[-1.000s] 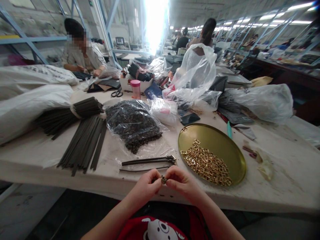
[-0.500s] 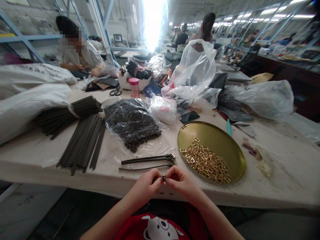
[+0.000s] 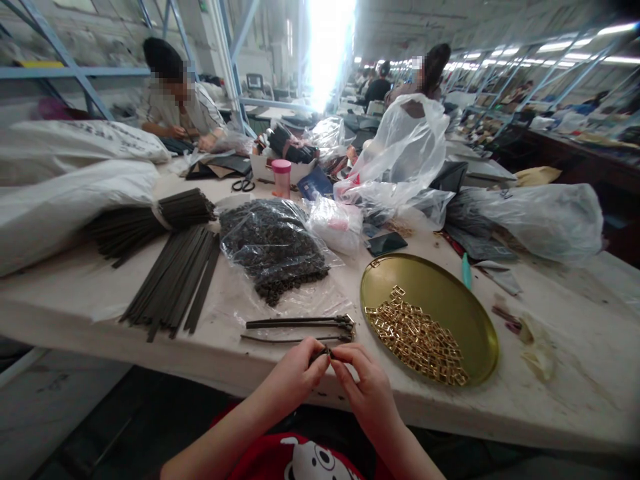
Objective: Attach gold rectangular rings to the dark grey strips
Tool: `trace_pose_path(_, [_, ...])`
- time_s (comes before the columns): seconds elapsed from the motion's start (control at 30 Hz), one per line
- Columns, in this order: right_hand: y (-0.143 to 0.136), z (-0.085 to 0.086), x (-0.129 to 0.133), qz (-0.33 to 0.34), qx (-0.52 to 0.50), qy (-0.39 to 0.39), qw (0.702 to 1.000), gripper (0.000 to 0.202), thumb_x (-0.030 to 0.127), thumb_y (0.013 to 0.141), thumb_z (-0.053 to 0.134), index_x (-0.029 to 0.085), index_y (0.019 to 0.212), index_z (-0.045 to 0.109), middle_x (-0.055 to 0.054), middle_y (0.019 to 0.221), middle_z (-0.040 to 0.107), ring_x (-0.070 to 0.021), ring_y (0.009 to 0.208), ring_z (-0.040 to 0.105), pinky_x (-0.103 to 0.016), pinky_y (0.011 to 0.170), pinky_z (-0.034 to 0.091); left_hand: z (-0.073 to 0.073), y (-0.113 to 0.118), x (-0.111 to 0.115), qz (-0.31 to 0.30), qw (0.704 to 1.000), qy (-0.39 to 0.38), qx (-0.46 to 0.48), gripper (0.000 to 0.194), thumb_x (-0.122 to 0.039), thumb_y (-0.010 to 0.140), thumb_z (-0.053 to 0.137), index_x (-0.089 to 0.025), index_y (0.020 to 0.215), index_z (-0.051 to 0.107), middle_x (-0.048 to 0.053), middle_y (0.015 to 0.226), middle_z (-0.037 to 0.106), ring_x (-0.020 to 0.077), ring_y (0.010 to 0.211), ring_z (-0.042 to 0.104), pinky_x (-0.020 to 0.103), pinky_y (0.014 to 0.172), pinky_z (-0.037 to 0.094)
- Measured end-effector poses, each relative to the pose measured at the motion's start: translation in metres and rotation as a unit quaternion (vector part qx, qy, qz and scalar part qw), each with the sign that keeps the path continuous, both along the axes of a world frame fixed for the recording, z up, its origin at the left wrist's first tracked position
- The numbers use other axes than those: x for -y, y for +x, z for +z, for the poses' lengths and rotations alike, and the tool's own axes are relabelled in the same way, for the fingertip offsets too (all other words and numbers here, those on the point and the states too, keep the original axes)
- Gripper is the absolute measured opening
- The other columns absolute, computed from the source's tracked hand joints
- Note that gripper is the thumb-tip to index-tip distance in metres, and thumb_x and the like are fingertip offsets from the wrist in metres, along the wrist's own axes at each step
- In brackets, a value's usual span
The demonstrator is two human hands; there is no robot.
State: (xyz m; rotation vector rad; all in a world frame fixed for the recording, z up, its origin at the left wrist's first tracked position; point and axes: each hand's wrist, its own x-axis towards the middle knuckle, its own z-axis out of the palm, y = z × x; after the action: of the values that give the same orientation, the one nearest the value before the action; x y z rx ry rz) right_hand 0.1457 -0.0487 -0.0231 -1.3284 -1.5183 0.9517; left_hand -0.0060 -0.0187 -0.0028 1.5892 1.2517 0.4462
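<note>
My left hand [image 3: 299, 368] and my right hand [image 3: 364, 380] meet at the table's front edge, fingertips pinched together. Between them is the end of a small dark strap [image 3: 326, 352]; most of it is hidden by the fingers. Just beyond lie several dark straps fitted with buckles [image 3: 300, 323], their buckle ends to the right. On the right, a round gold tray [image 3: 440, 280] carries a heap of gold rectangular buckles [image 3: 420, 340]. Behind the straps, a clear plastic bag [image 3: 275, 240] spills small dark loops [image 3: 280, 288].
Loose dark strips [image 3: 173, 283] and a tied bundle [image 3: 185, 210] lie on the left beside white sacks [image 3: 75, 200]. Farther back are scissors [image 3: 243, 185], a pink-lidded jar [image 3: 281, 179] and plastic bags [image 3: 400, 153]. A co-worker [image 3: 183, 110] sits across the table.
My right hand has turned, its fingers now pointing more upward at the strap. Both hands stay together. The whole view has shifted slightly.
</note>
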Motion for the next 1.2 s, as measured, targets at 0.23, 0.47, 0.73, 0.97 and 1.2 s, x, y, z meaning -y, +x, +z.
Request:
trace_pose_path(0.23, [-0.002, -0.001, 0.001, 0.011, 0.041, 0.047, 0.998, 0.019, 0.015, 0.078, 0.054, 0.024, 0.090, 0.066, -0.007, 0.087, 0.064, -0.0200, 0.083, 0.059, -0.033, 0.077, 0.045, 0.000, -0.002, 0.006, 0.003, 0.995, -0.054, 0.078, 0.018, -0.025, 0.084, 0.035, -0.015, 0.081, 0.050, -0.003, 0.065, 0.049, 0.0122, 0.063, 0.046, 0.022, 0.059, 0.036])
trace_pose_path(0.47, [-0.003, -0.001, -0.008, -0.042, -0.203, -0.129, 0.970, 0.017, 0.031, 0.069, 0.066, 0.019, 0.081, 0.064, -0.001, 0.076, 0.065, -0.0150, 0.070, 0.060, -0.028, 0.068, 0.047, 0.000, -0.004, 0.012, 0.019, 0.987, -0.060, 0.148, 0.044, -0.032, 0.087, 0.038, -0.012, 0.126, 0.032, -0.004, 0.063, 0.048, 0.0099, 0.056, 0.042, 0.021, 0.056, 0.035])
trace_pose_path(0.73, [-0.001, -0.008, -0.016, 0.022, -0.482, -0.341, 0.807, 0.038, 0.017, 0.058, 0.075, 0.019, 0.092, 0.059, 0.001, 0.078, 0.065, -0.0103, 0.065, 0.060, -0.023, 0.063, 0.046, -0.005, -0.003, 0.009, -0.045, 0.981, -0.035, 0.183, 0.034, -0.027, 0.086, 0.040, -0.020, 0.117, 0.050, -0.001, 0.077, 0.051, 0.0094, 0.059, 0.042, 0.021, 0.057, 0.034])
trace_pose_path(0.97, [-0.007, -0.005, -0.037, 0.087, -0.369, -0.358, 0.853, 0.036, 0.023, 0.057, 0.077, 0.015, 0.087, 0.060, -0.001, 0.077, 0.064, -0.0118, 0.067, 0.060, -0.024, 0.065, 0.044, -0.015, -0.011, -0.004, 0.022, 0.983, -0.040, 0.178, 0.016, -0.029, 0.081, 0.047, -0.016, 0.085, 0.055, -0.007, 0.058, 0.040, 0.0067, 0.049, 0.033, 0.018, 0.047, 0.027])
trace_pose_path(1.2, [-0.026, -0.019, -0.113, 0.155, 0.204, 0.022, 0.966, 0.029, 0.029, 0.088, 0.037, 0.016, 0.106, 0.055, -0.011, 0.101, 0.064, -0.0196, 0.094, 0.059, -0.033, 0.081, 0.045, -0.022, -0.037, -0.011, 0.117, 0.960, -0.108, 0.231, 0.032, -0.048, 0.077, 0.050, -0.017, 0.085, 0.047, -0.011, 0.048, 0.029, 0.0061, 0.042, 0.024, 0.017, 0.041, 0.022])
